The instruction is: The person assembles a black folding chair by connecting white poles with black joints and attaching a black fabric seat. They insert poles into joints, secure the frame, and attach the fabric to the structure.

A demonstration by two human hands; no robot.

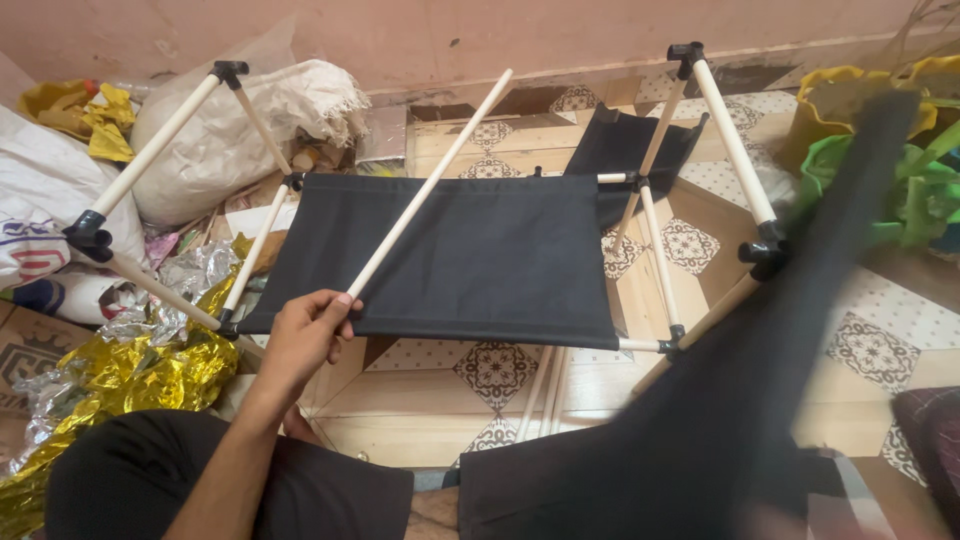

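My left hand (305, 335) grips the near end of a loose white rod (428, 185) that slants up and away across a black fabric shelf (470, 255). The shelf is stretched on a frame of white rods (735, 145) joined by black plastic connectors (88, 232). A second black fabric panel (625, 145) hangs at the back of the frame. A large blurred piece of black fabric (740, 400) sweeps across the right side of the view. My right hand is hidden, probably behind that fabric.
The frame stands on a patterned tile floor (495, 370) by a pink wall (450, 40). White sacks (220, 130) and crumpled gold and silver foil (120, 370) lie at the left. Green and yellow bags (920, 180) sit at the right. My knees are at the bottom edge.
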